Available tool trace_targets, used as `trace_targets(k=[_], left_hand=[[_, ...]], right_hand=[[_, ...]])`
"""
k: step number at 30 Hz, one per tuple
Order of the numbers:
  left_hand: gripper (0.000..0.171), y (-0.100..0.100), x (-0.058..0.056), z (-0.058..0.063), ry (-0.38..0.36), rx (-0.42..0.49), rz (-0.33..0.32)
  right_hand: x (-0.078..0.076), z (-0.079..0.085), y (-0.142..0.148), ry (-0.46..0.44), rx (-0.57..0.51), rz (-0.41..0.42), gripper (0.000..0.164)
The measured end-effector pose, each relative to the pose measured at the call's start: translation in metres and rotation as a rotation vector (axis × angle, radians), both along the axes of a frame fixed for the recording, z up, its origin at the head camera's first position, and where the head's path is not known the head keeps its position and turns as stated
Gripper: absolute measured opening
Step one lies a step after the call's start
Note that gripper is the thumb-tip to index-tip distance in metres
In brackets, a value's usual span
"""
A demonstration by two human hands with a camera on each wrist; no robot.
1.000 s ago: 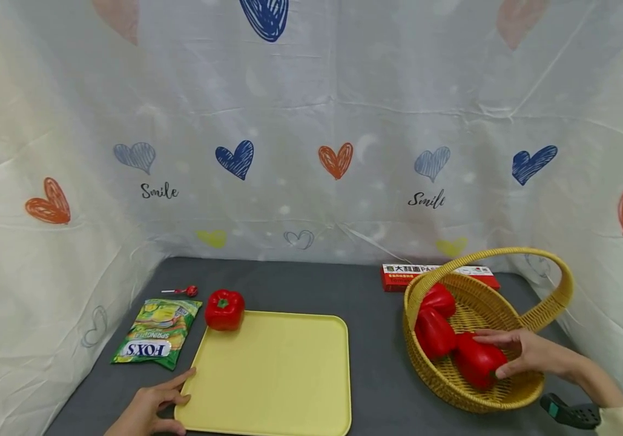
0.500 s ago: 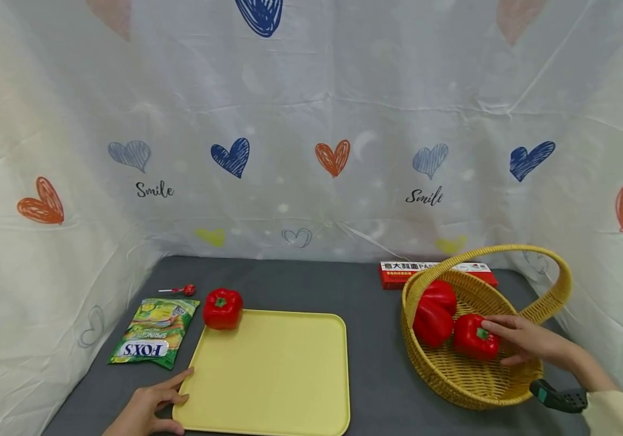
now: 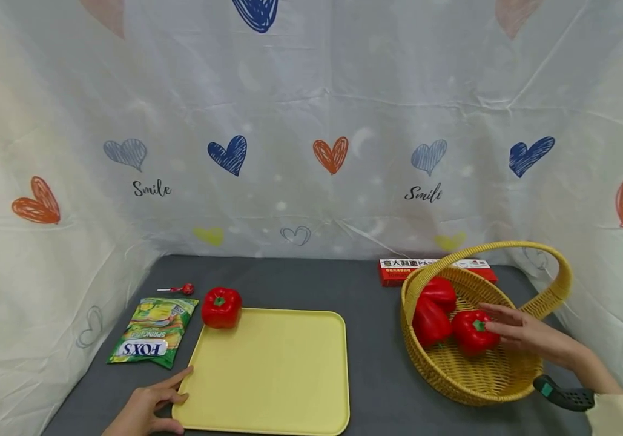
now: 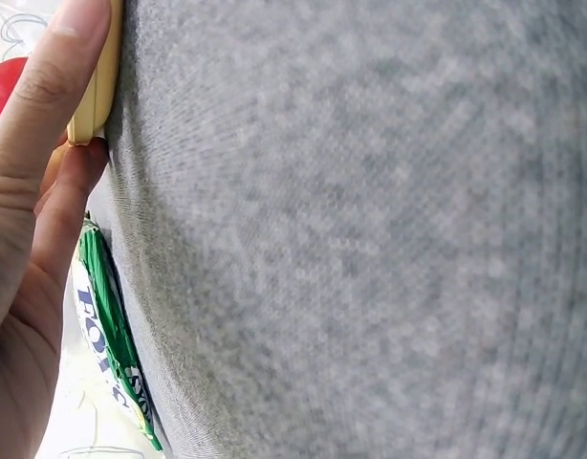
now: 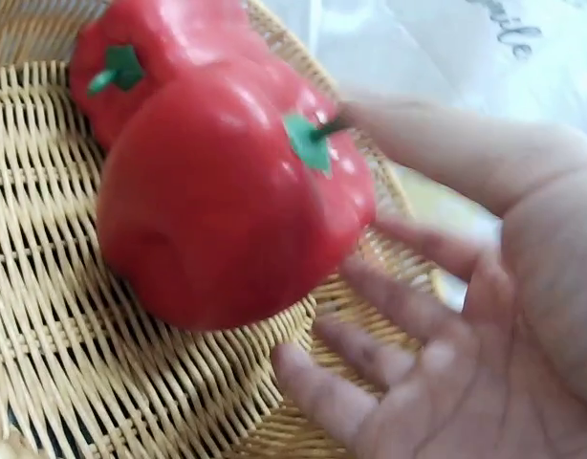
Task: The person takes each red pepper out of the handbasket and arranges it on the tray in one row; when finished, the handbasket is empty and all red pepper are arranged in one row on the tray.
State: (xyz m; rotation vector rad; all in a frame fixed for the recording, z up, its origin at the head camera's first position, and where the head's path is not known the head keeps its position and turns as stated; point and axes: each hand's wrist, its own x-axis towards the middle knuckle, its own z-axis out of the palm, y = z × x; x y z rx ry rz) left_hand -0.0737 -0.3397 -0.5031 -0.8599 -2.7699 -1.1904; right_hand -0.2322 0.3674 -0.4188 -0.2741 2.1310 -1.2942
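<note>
In the head view, a yellow tray [image 3: 273, 375] lies before me. My left hand [image 3: 145, 402] touches its left edge with spread fingers; the left wrist view shows the thumb [image 4: 45, 91] beside the tray's edge [image 4: 97, 96]. At the right, my right hand [image 3: 540, 339] reaches into a wicker basket [image 3: 474, 384]. Its fingers are extended beside a red bell pepper [image 3: 471, 336] with a green stem. In the right wrist view the thumb [image 5: 418, 148] is at the stem of that pepper [image 5: 207, 201]. More red peppers [image 3: 430, 321] sit along the basket's left side.
Another red bell pepper [image 3: 221, 307] stands at the tray's far left corner. Left of the tray lie a green FOX'S bag [image 3: 153, 333] and a red lollipop [image 3: 187, 289]. A red pasta box [image 3: 393, 275] is behind the basket, whose handle [image 3: 559, 272] arches up.
The pepper by my right hand has moved farther back in the basket, toward the other peppers, and now stands stem up. My right hand moved with it and its fingers loosened. The left hand stayed put.
</note>
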Motion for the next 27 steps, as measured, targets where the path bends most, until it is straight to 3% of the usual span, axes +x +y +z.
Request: trace_targets(k=[4, 10, 19, 27], left_hand=[[0.044, -0.001, 0.000, 0.001, 0.011, 0.005, 0.000], [0.044, -0.001, -0.002, -0.002, -0.014, 0.012, -0.018], [0.039, 0.000, -0.003, -0.005, -0.037, 0.010, -0.018], [0.039, -0.002, -0.002, -0.003, -0.025, 0.001, -0.009]], right_hand=[[0.000, -0.004, 0.005, 0.112, -0.070, 0.108, 0.069], [-0.004, -0.007, 0.012, 0.068, -0.147, 0.150, 0.066], [0.001, -0.004, 0.014, 0.145, -0.098, 0.054, 0.058], [0.021, -0.003, 0.009, 0.207, -0.059, -0.147, 0.060]])
